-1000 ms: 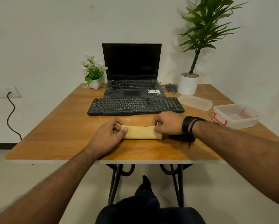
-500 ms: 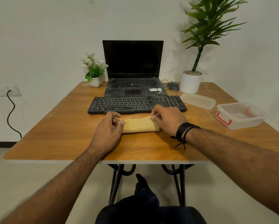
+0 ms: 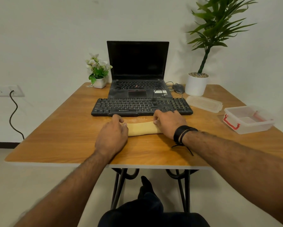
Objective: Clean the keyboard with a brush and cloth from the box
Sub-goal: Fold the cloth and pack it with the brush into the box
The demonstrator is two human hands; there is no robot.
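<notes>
Left hand and right hand each pinch an end of the soft, limp, folded tan cloth between them, best gripped at its ends.

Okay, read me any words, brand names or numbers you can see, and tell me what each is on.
"ZEBRONICS": front edge of the keyboard, small but just legible.
Keyboard key letters: too small to read.
Laptop keys and the white sticker on its palm rest: too small and blurred to read.
</notes>
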